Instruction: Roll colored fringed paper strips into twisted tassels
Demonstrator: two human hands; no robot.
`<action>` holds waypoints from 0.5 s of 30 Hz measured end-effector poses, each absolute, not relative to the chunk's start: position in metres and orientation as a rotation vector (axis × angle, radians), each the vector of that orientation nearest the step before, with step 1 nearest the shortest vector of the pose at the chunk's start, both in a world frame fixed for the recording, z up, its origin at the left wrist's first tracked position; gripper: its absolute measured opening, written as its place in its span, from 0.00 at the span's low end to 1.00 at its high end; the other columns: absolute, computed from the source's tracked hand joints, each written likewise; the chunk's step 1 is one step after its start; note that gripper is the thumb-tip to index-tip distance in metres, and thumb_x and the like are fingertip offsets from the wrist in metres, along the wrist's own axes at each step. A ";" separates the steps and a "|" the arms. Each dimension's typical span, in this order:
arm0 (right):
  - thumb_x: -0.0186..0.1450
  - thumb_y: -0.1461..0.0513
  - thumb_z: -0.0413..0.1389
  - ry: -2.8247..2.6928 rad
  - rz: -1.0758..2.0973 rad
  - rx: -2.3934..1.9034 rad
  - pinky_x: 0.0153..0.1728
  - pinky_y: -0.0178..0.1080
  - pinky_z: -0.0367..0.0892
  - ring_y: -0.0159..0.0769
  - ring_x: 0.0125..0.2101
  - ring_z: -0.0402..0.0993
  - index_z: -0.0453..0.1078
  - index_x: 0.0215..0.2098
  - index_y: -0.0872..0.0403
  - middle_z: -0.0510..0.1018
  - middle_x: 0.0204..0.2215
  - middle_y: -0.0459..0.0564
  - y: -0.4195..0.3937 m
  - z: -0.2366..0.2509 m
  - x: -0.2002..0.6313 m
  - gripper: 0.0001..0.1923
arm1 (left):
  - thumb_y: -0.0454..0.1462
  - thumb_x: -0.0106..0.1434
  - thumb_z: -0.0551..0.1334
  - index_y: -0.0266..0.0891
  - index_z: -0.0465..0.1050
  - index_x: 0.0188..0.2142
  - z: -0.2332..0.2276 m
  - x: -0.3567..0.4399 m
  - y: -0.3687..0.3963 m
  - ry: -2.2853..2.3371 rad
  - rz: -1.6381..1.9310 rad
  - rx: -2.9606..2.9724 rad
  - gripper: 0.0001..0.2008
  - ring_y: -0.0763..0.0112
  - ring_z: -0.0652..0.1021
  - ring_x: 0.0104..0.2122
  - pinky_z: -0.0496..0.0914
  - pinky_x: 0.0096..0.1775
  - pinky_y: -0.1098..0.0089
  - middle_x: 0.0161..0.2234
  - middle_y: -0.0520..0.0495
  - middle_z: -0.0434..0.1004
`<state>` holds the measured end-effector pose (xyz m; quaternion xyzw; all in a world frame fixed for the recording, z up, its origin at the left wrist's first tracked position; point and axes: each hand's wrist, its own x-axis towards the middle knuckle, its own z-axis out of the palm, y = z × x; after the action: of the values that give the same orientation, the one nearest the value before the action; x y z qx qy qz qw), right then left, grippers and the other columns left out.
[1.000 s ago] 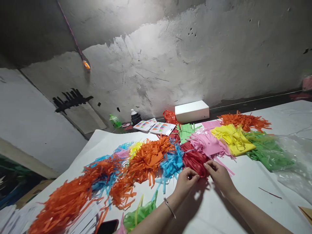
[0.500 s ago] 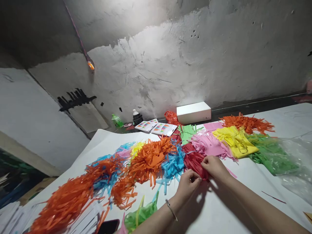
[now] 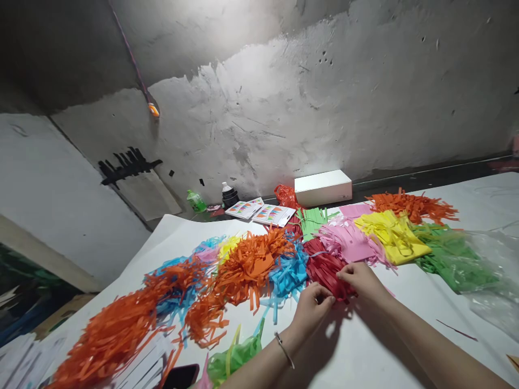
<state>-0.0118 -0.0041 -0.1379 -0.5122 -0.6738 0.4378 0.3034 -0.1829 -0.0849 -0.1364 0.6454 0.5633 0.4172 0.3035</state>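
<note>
A bundle of red fringed paper strips (image 3: 324, 267) lies on the white table sheet (image 3: 365, 346), between a blue fringe pile (image 3: 287, 273) and a pink fringe pile (image 3: 349, 241). My left hand (image 3: 310, 308), with a thin bracelet on its wrist, pinches the near edge of the red bundle. My right hand (image 3: 360, 279) grips the same bundle at its right side, fingers curled over the strips. Both hands touch only the red paper.
Orange fringe piles (image 3: 247, 265) stretch to the left; yellow (image 3: 395, 235), green (image 3: 450, 256) and orange (image 3: 411, 204) piles lie right. A clear plastic bag (image 3: 490, 281) sits far right. A white box (image 3: 323, 187), booklets (image 3: 263, 212) and bottles (image 3: 227, 194) stand by the wall. A dark phone (image 3: 180, 376) lies near me.
My right hand has slid forward and left onto the red bundle, closing on it. My left hand stays pinched at the bundle's near edge. The view shifted slightly.
</note>
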 end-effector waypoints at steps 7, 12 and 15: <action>0.71 0.57 0.60 -1.762 1.168 -1.352 0.29 0.34 0.71 0.30 0.26 0.73 0.72 0.30 0.57 0.75 0.25 0.41 -0.007 -0.142 -0.006 0.14 | 0.35 0.58 0.62 0.40 0.75 0.23 -0.136 -0.184 -0.084 1.511 1.120 1.696 0.08 0.63 0.75 0.32 0.66 0.38 0.66 0.29 0.46 0.79; 0.70 0.57 0.62 -1.795 1.156 -1.426 0.27 0.34 0.70 0.28 0.23 0.72 0.70 0.29 0.56 0.73 0.23 0.39 -0.007 -0.140 -0.010 0.14 | 0.35 0.58 0.62 0.39 0.75 0.23 -0.138 -0.183 -0.084 1.504 1.123 1.701 0.08 0.64 0.75 0.32 0.66 0.37 0.66 0.28 0.46 0.78; 0.69 0.58 0.63 -1.806 1.208 -1.406 0.26 0.33 0.70 0.28 0.23 0.72 0.70 0.27 0.57 0.74 0.22 0.39 -0.006 -0.142 -0.010 0.15 | 0.35 0.57 0.62 0.39 0.75 0.23 -0.140 -0.185 -0.083 1.498 1.125 1.704 0.07 0.64 0.76 0.32 0.66 0.38 0.66 0.28 0.46 0.78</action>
<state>-0.0097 -0.0063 -0.1415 -0.5226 -0.6713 0.4489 0.2734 -0.1845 -0.0832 -0.1397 0.6418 0.5644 0.4239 0.2999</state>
